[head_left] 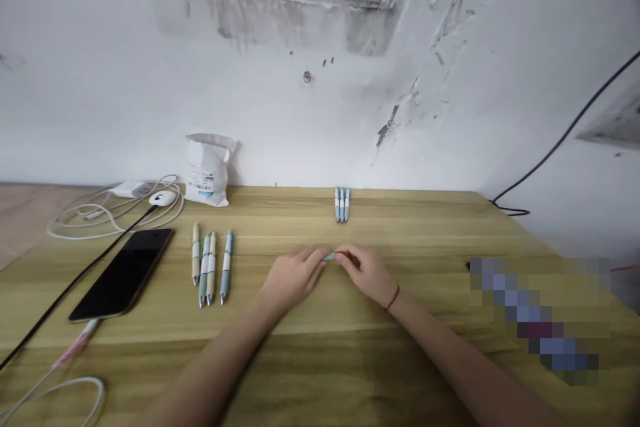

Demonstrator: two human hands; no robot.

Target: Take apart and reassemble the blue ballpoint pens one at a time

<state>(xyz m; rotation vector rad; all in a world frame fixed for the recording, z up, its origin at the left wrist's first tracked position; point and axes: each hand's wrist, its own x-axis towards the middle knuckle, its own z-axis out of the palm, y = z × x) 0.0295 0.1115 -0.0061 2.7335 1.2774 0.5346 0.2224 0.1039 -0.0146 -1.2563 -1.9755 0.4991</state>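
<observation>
The tabletop [425, 233] reaches back to the wall [270, 100]. Near its middle, a pen [329, 257] is between the left hand [291, 278] and the right hand [367, 272], touching both. Behind them, near the wall, three click pens [342, 205] lie side by side. Left of the left hand are four click pens [211, 267], the middle two touching, the rightmost apart. Farther left lies a smartphone [123, 275], a charging cable [75, 345] leading from its near end. Behind the smartphone sit a looped cord [100, 239] and a power adapter [125, 189]; right of these, before the wall, stands a packet [203, 173]. An obscured object [537, 320] lies far right
</observation>
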